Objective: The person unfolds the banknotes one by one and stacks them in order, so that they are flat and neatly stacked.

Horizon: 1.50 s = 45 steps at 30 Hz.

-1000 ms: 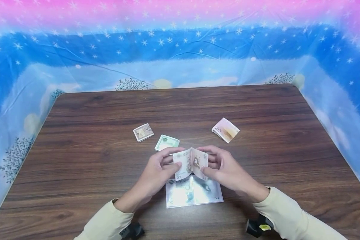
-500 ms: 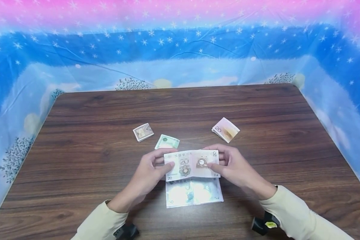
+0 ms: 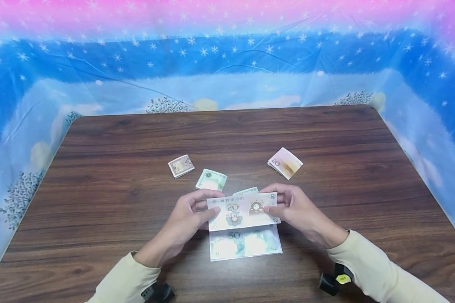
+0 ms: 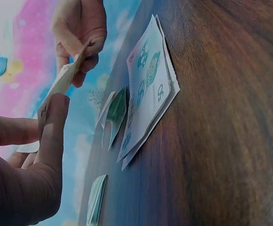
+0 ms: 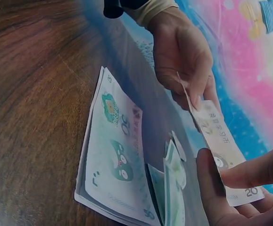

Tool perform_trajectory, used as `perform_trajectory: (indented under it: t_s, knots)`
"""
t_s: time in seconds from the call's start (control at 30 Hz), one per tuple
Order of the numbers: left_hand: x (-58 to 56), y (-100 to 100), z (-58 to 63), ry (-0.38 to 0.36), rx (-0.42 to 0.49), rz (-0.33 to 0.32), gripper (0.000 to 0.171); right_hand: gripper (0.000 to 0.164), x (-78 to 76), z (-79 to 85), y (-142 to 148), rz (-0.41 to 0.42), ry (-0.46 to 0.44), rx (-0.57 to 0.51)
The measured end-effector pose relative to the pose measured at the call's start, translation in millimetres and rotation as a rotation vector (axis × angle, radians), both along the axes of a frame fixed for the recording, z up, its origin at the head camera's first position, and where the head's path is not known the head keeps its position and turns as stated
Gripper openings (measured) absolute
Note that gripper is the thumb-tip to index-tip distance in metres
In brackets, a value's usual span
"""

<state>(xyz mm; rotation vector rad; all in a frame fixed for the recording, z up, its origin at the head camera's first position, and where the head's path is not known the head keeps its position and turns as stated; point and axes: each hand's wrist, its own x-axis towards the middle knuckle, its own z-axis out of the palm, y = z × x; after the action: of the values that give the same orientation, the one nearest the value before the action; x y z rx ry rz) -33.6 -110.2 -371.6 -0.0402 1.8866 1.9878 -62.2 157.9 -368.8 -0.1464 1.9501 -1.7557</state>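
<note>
A pale 20 banknote [image 3: 246, 210] with a cartoon figure is stretched flat above the table. My left hand [image 3: 192, 216] pinches its left end between thumb and fingers; my right hand [image 3: 300, 213] pinches the right end in the same way. In the left wrist view the raised banknote [image 4: 61, 87] appears nearly edge-on. Below it lies a small stack of green 50 banknotes [image 3: 227, 248], unfolded, with a crease down the middle. The held note hides the stack's far part in the head view.
Beyond the hands lie a folded green banknote [image 3: 212, 179], a folded brown one [image 3: 181, 166] and a folded pink-yellow 20 note [image 3: 285, 164]. Another green note [image 3: 248, 191] peeks out behind the held one. Snowflake-patterned cloth [image 3: 227, 54] surrounds the brown wooden table [image 3: 136, 139].
The 20 banknote was bent in a V along its crease and is now pulled out flat. My hands have moved apart. Part of a green note now shows behind it.
</note>
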Motion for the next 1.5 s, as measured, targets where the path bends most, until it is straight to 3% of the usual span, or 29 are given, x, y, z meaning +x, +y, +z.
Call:
perform_trajectory:
  t_s: [0.17,0.3,0.63,0.9,1.1,1.37,1.5]
  knots:
    - [-0.2,-0.3,-0.4,0.001,-0.01,-0.003,0.037,0.035,-0.1,-1.8,2.9,0.005,-0.015,0.011]
    - [0.5,-1.9,-1.4,0.046,-0.102,-0.019,0.038,0.032,1.1,-1.3,6.7,0.046,0.016,0.066]
    - [8.9,-1.7,-1.6,0.245,-0.407,-0.228,0.035,0.03,6.9,-4.9,13.4,0.248,0.27,0.285]
    - [12.0,-0.3,-4.1,0.321,-0.606,-0.317,0.033,0.03,12.4,-10.1,9.0,0.309,0.36,0.36]
    - [12.1,1.4,-9.3,0.353,-0.719,-0.337,0.029,0.031,14.7,-15.9,7.1,0.313,0.433,0.457]
    - [14.0,3.9,-14.0,0.493,-0.841,-0.327,0.028,0.037,18.1,-19.8,6.8,0.304,0.506,0.641]
    - [13.6,4.0,-13.9,0.522,-0.882,-0.311,0.031,0.038,19.4,-18.6,8.8,0.303,0.572,0.691]
